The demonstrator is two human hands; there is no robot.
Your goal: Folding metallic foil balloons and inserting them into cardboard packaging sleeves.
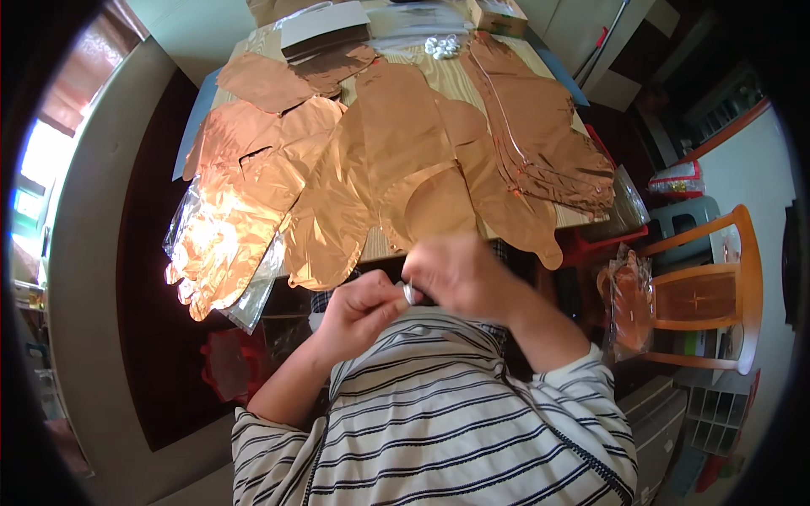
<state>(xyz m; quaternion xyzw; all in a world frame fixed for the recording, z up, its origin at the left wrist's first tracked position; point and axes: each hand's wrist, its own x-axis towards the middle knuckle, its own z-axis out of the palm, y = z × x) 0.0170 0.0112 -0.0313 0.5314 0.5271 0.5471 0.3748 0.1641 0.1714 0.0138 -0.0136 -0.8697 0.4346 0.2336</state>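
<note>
Close to my body, below the table's front edge, my left hand [363,310] pinches a small shiny white roll [410,294], which looks like a ribbon spool. Just right of it and slightly higher is my right hand [462,274], blurred by motion, its fingers curled in; whatever they grip is hidden. Beyond my hands, flat copper-coloured foil balloons [405,126] overlap across the table [540,63]. One crumpled foil balloon [228,228] at the left catches bright light and hangs over the front edge. A folded stack of foil [536,126] lies at the right.
Several small white rolls [441,46] sit at the table's far side, between a white-topped box [326,29] and a cardboard box [499,15]. A wooden chair [700,295] with a plastic-wrapped copper packet [629,299] stands right. A red stool [229,364] is low at left.
</note>
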